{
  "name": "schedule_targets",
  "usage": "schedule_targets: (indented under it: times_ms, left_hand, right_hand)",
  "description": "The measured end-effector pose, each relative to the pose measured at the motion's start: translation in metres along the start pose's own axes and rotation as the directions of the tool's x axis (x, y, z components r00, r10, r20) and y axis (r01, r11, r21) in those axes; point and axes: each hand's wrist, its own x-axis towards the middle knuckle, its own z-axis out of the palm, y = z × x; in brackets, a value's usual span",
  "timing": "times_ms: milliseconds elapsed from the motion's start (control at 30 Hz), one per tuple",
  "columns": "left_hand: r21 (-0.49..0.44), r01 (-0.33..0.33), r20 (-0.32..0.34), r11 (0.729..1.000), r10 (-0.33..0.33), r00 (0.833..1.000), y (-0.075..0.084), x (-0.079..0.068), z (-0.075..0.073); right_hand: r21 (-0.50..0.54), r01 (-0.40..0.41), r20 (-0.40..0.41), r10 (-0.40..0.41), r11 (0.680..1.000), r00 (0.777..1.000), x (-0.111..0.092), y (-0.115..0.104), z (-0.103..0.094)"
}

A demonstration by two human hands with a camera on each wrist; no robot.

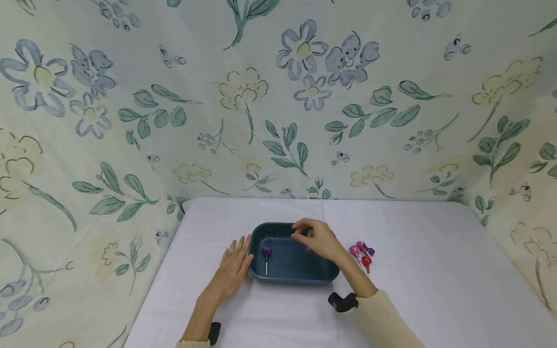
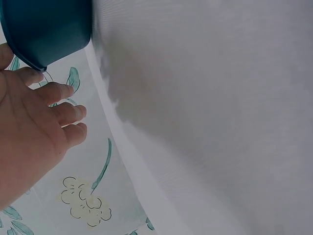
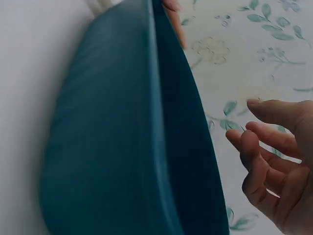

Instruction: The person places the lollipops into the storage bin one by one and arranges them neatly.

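Observation:
A dark blue rectangular tray (image 1: 296,280) stands on the white table. Inside it, toward the left end, lies a lollipop (image 1: 267,252) in a purple wrapper, its white stick pointing to me. My left hand (image 1: 232,268) rests against the tray's left wall with its fingers fairly straight; the left wrist view has the fingers (image 2: 58,92) beside the tray's corner (image 2: 49,29). Over the tray's right half hovers my right hand (image 1: 319,239). In the right wrist view that hand (image 3: 279,166) has loosely bent fingers, the thumb apart from them, and nothing between.
Right of the tray, close to my right forearm, several wrapped lollipops lie in a cluster, among them a pink one (image 1: 354,250), a red one (image 1: 366,261) and a purple one (image 1: 370,252). Behind the white tabletop (image 1: 417,270) hangs a floral cloth (image 1: 278,116).

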Motion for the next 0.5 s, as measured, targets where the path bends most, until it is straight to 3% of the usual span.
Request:
schedule_targets:
  times_ms: [133,267,400,500]
  left_hand:
    - [-0.006,-0.004,-0.008,1.0,0.004,1.0,-0.001,-0.001,0.001]
    - [0.0,-0.007,-0.015,1.0,0.007,1.0,-0.001,-0.002,0.001]
    - [0.006,-0.023,-0.038,1.0,0.023,0.999,0.001,-0.003,0.001]
    - [-0.001,-0.04,-0.059,0.999,0.04,0.997,0.003,-0.002,0.001]
  right_hand:
    - [-0.013,-0.006,-0.149,0.004,1.0,0.989,-0.02,0.024,-0.049]
    - [-0.104,-0.116,-0.248,0.088,0.988,0.965,-0.044,0.049,-0.089]
    - [-0.227,-0.222,-0.3,0.148,0.948,0.942,-0.068,0.069,-0.113]
    - [-0.291,-0.265,-0.312,0.171,0.919,0.935,-0.084,0.079,-0.117]
